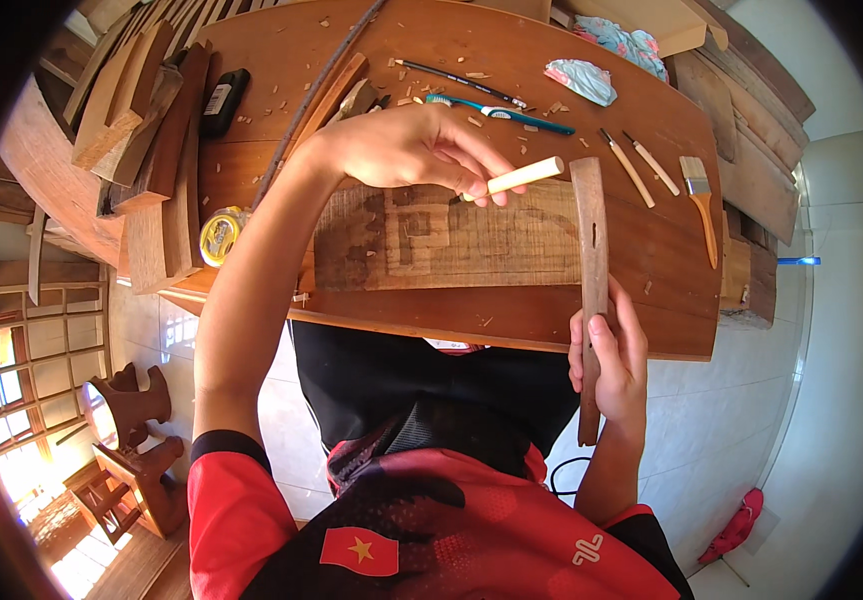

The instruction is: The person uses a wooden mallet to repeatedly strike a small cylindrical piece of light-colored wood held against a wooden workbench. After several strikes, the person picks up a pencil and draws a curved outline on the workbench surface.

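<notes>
My left hand (431, 160) is raised over a worn wooden board (511, 240), its thumb and fingers holding a pale round wooden handle (531, 172); the handle's far end is partly hidden by my fingers. In my right hand (611, 355) is a long, narrow dark wooden bar (588, 230) with a slot in it, held upright in the picture across the board's right end. Right of the bar lie two pale-handled slim tools (626, 170) and a flat paintbrush (700, 205). A blue-and-white toothbrush (526, 117) and a black pencil (456, 78) lie behind my left hand.
The wooden table (291, 40) holds shavings, a yellow tape measure (221, 235), a black case (223, 100), a long rod and crumpled cloths (579, 82). Stacked planks (141, 120) line both sides. Carved wooden furniture (126, 410) stands at the lower left.
</notes>
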Motion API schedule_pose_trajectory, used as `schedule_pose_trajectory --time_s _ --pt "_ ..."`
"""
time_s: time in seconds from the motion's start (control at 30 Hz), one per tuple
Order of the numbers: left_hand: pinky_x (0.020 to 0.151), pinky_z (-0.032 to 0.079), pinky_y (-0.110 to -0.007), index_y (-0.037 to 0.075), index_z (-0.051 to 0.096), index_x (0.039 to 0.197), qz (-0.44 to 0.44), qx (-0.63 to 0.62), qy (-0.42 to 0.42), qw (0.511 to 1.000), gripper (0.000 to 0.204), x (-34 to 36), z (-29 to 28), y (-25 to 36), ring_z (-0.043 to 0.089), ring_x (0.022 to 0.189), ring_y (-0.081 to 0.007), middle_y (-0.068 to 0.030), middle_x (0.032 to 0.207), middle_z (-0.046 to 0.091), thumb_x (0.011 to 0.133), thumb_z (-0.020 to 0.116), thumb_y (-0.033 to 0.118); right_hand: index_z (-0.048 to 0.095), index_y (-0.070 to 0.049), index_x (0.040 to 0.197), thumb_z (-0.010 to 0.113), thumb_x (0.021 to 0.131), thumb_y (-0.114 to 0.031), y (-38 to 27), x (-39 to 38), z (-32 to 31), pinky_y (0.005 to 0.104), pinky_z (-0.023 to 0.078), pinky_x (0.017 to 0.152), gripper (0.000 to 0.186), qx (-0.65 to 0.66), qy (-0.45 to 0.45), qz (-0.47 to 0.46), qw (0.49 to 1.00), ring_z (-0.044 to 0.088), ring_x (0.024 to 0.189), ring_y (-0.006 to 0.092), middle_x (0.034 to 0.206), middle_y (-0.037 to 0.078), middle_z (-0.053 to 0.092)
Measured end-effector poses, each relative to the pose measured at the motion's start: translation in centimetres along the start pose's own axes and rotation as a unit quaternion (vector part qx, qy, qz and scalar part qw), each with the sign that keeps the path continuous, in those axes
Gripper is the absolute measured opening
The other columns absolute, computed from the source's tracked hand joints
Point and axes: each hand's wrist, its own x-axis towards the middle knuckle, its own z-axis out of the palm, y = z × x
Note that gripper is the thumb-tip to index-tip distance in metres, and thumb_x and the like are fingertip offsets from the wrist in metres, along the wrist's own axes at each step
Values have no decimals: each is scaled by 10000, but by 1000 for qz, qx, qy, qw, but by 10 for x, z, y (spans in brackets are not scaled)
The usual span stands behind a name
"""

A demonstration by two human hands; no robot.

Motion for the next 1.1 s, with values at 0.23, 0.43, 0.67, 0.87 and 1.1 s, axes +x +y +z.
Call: schedule_pose_trajectory --time_s 0.23,0.43,0.67,0.87,1.1 --pt "1007 588 -333 -17 715 1327 3 15 -10 1000 334 2 1 1 740 1104 -200 -127 1181 780 1002 701 60 340 18 1607 467 1117 -158 -4 -5 10 232 429 448 536 23 29 -47 998 520 546 81 879 67 580" --pt "978 586 -326 -9 703 1351 -5 31 -29 999 338 7 0 2 742 1067 -187 -120 1179 782 1020 674 56 241 19 1651 457 1117 -125 7 -14 24 226 437 480 595 -15 7 -83 996 529 567 81 935 95 612" --pt "967 565 -337 17 703 1364 -11 57 7 998 352 13 10 -12 731 1051 -169 -103 1153 793 1021 688 97 300 17 1605 424 1128 -127 5 -21 20 228 446 458 513 10 103 -97 990 513 567 72 893 71 577" --pt "987 550 -347 39 717 1353 1 34 -5 999 343 12 6 -15 722 1081 -170 -82 1154 796 1023 696 132 311 -18 1612 448 1134 -224 4 -24 14 235 433 437 538 64 139 -78 985 513 563 74 889 67 574" --pt "1049 522 -332 79 707 1376 7 67 -15 998 357 12 9 -20 719 1128 -163 -49 1188 802 1045 671 208 288 -16 1647 441 1137 -192 11 -25 20 231 431 452 562 42 85 -47 994 498 552 75 886 56 564"
